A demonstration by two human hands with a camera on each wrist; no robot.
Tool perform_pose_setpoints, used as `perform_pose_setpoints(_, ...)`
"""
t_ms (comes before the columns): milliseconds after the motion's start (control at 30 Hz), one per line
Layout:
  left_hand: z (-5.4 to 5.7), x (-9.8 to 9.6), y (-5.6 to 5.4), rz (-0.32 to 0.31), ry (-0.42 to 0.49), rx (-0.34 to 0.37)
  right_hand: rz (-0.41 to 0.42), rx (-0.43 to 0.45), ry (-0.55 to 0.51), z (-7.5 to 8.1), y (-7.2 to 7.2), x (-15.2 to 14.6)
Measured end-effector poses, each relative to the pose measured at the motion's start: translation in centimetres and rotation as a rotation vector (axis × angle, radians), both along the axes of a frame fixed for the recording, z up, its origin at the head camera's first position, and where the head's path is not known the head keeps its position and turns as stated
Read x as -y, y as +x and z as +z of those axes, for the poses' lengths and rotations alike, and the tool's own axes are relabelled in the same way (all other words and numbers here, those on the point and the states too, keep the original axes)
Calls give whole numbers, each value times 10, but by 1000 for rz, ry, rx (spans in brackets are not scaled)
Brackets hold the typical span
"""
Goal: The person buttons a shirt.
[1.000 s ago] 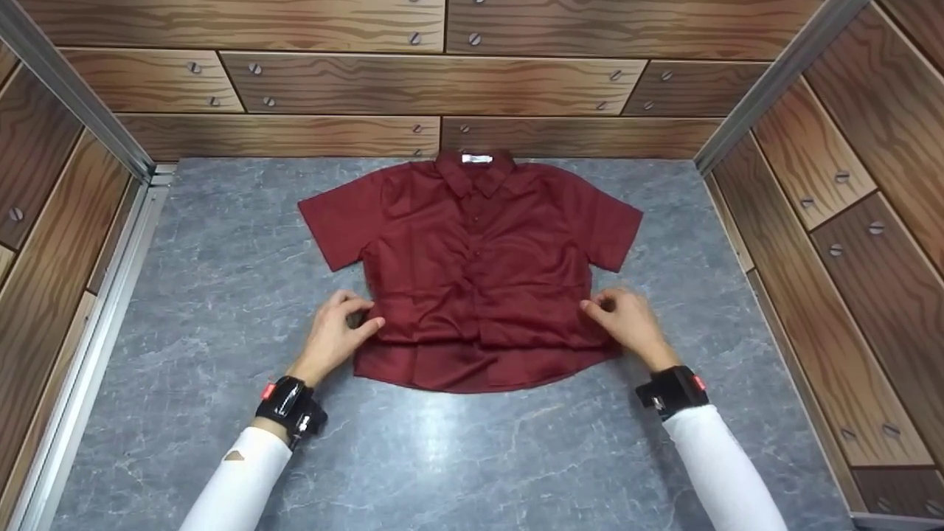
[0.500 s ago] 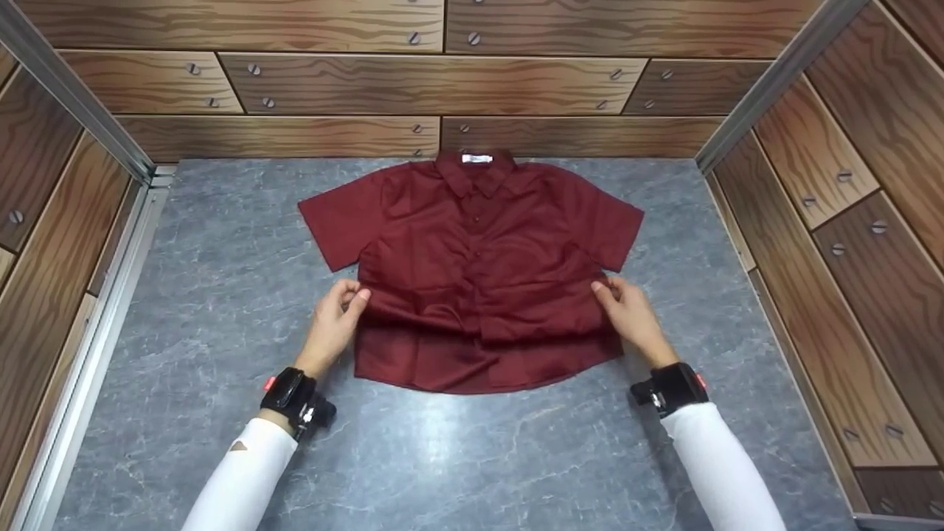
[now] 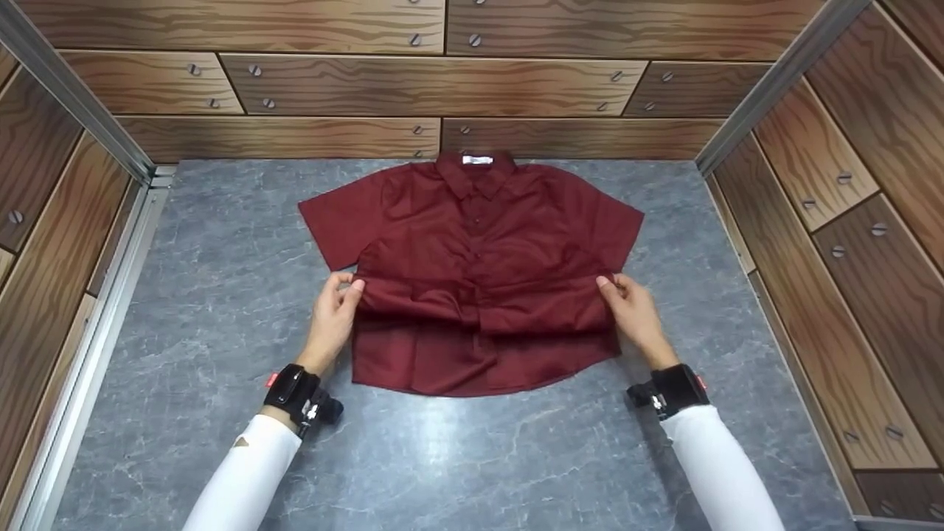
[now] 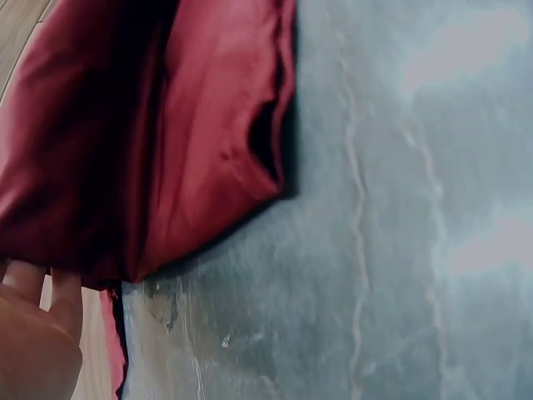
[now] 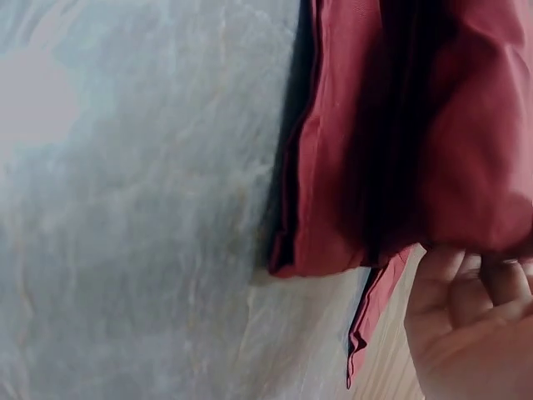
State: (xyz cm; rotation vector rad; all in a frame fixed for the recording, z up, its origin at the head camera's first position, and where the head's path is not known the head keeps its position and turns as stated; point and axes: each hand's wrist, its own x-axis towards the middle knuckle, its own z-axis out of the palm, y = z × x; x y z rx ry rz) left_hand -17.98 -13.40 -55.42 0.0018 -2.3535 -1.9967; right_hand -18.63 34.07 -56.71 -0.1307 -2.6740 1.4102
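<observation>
A dark red short-sleeved shirt lies front up, its collar towards the back wall and its hem towards me. My left hand pinches the left side edge below the sleeve, thumb on top. At the opposite side edge, my right hand pinches the cloth the same way. Between the hands the body is lifted into a loose crosswise fold, and the hem part lies flat below it. In the left wrist view, the fingers go under the raised cloth. The right wrist view has curled fingers at the shirt's edge.
The shirt lies on a grey marbled tabletop. Wood-patterned panels wall in the back and both sides, with metal rails along the left edge. The collar touches or nearly touches the back wall.
Both hands have moved away from me and slightly outward, from resting near the lower sides to gripping the side edges. The shirt's middle has risen and bunched into a fold.
</observation>
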Motion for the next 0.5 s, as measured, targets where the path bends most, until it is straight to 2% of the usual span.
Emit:
perform_pose_setpoints(167,0,1,0,14,102,16,51,114,-123,6,4,-4)
perform_pose_setpoints(233,0,2,2,13,116,8,77,142,-183,12,7,-4)
perform_pose_setpoints(367,1,4,4,-8,95,-50,110,112,-270,26,17,0)
perform_pose_setpoints(500,5,4,6,-32,74,-92,113,40,-284,33,22,3)
